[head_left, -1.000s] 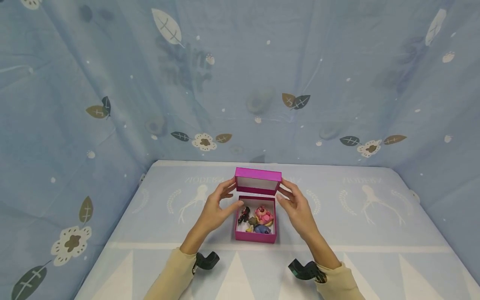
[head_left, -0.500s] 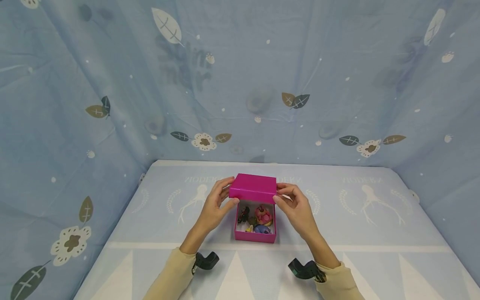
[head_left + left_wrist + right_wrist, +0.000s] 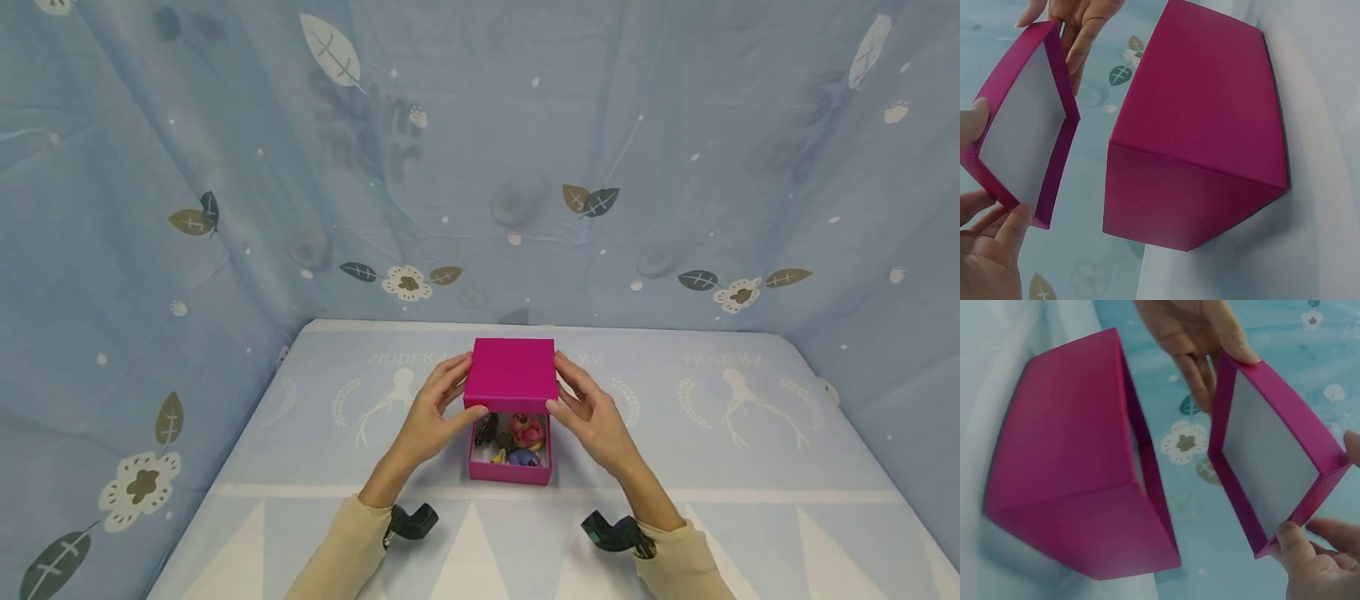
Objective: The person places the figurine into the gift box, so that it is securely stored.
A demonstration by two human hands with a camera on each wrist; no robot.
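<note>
A magenta box lid (image 3: 512, 368) is held over the back part of the matching open box (image 3: 510, 474). Its top faces up toward the head camera; both wrist views show its white inside (image 3: 1022, 125) and a gap between lid and box. The left hand (image 3: 433, 417) grips the lid's left side, thumb at the near corner. On the opposite side the right hand (image 3: 596, 421) grips it likewise. Inside the box lie a pink bear figure (image 3: 527, 431), a blue figure (image 3: 523, 457), a dark figure (image 3: 486, 428) and a small yellow piece (image 3: 499, 457). The lid hides the box's rear.
The box stands on a table with a pale blue patterned cover (image 3: 300, 467). Blue printed curtain (image 3: 480, 167) hangs behind and at both sides. A black wrist mount (image 3: 414, 522) sits on the left wrist, another mount (image 3: 611, 532) on the right.
The lid has turned from white inside showing to its magenta top showing. Since half a second ago it has levelled sideways and tipped its top toward the camera. Both hands kept hold; the box stayed put.
</note>
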